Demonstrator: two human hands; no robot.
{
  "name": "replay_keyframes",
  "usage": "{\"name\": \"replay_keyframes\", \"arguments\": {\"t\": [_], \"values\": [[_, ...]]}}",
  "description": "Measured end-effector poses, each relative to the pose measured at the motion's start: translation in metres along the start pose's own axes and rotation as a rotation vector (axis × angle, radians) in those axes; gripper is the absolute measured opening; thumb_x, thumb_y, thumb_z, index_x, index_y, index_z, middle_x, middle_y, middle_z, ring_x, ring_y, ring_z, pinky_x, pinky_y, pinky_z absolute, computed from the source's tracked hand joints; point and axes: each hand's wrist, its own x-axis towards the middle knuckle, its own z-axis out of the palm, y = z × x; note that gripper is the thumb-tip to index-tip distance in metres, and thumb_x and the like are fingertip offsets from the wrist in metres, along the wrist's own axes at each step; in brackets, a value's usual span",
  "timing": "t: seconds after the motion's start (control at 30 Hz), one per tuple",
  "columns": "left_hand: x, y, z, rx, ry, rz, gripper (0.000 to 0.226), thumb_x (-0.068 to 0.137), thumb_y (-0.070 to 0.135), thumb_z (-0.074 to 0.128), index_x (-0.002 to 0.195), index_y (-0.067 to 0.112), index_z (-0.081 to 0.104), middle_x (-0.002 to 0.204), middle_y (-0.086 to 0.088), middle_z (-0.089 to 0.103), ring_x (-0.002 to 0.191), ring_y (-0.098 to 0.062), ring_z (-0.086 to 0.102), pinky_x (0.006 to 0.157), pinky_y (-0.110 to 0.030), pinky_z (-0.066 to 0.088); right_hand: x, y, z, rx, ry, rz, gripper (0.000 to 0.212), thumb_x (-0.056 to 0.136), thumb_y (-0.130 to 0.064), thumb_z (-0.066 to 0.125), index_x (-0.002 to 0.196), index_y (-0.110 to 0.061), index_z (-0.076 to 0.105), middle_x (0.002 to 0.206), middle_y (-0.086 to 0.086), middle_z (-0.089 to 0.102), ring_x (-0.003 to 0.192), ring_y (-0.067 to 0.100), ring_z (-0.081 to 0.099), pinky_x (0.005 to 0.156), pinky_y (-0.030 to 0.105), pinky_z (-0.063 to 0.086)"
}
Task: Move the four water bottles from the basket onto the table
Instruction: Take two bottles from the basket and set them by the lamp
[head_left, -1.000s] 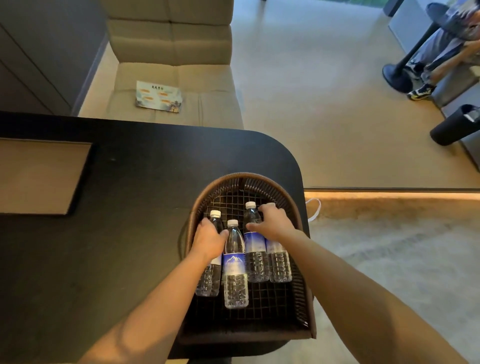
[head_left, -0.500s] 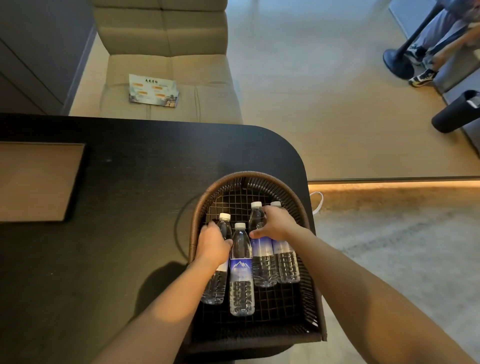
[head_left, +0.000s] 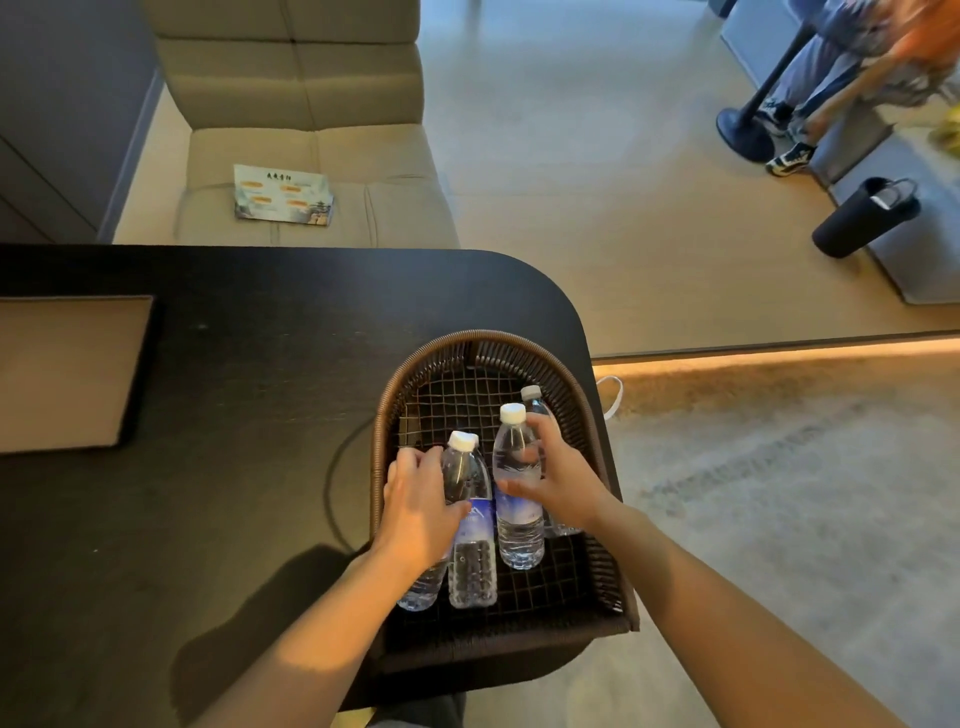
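The left hand (head_left: 415, 512) wraps the leftmost bottle (head_left: 423, 584) and touches the second bottle (head_left: 470, 525); the right hand (head_left: 563, 488) closes on the third bottle (head_left: 514, 499), with the fourth bottle (head_left: 537, 408) behind it. All four lie in the wicker basket (head_left: 605, 582) at the desk (head_left: 208, 415) corner, long axes running caps-away from the person, so each grip meets its bottle from above, and open desk lies left, nearer the left hand. The bottles are clear, white-capped and blue-labelled.
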Motion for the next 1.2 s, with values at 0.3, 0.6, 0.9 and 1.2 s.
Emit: {"name": "replay_keyframes", "arguments": {"t": [0.3, 0.6, 0.9, 1.2], "values": [[-0.057, -0.012, -0.018, -0.202, 0.005, 0.154, 0.066, 0.084, 0.030, 0.081, 0.142, 0.029, 0.050, 0.131, 0.008, 0.065, 0.121, -0.010, 0.061, 0.100, -0.042, 0.052, -0.069, 0.009, 0.037, -0.003, 0.282, -0.083, 0.085, 0.082, -0.025, 0.084, 0.131, -0.069, 0.031, 0.127, -0.034, 0.057, 0.123, -0.004, 0.055, 0.101, 0.027, 0.046], [-0.116, -0.013, -0.054, -0.426, 0.187, 0.333, 0.032, 0.082, 0.032, 0.081, 0.106, 0.046, 0.063, 0.101, 0.018, 0.073, 0.096, 0.000, 0.070, 0.080, -0.027, 0.060, -0.123, -0.036, 0.056, -0.076, 0.493, -0.262, 0.079, 0.081, -0.027, 0.087, 0.136, -0.054, 0.038, 0.119, -0.049, 0.048, 0.116, -0.024, 0.046, 0.091, 0.003, 0.038], [-0.162, -0.055, -0.124, -0.407, 0.408, 0.338, 0.057, 0.075, 0.042, 0.083, 0.113, 0.068, 0.050, 0.108, 0.030, 0.066, 0.105, 0.000, 0.067, 0.087, -0.031, 0.059, -0.130, -0.121, 0.102, -0.077, 0.413, -0.415, 0.084, 0.081, -0.026, 0.086, 0.132, -0.067, 0.033, 0.122, -0.050, 0.049, 0.118, -0.020, 0.049, 0.087, -0.002, 0.037], [-0.177, -0.156, -0.209, -0.432, 0.547, 0.136, 0.056, 0.076, 0.022, 0.088, 0.117, 0.043, 0.056, 0.105, 0.019, 0.067, 0.097, -0.004, 0.067, 0.089, -0.032, 0.056, -0.075, -0.210, 0.200, -0.085, 0.219, -0.502, 0.082, 0.078, -0.026, 0.089, 0.139, -0.049, 0.039, 0.127, -0.021, 0.057, 0.108, -0.008, 0.058, 0.087, 0.004, 0.041]]}}
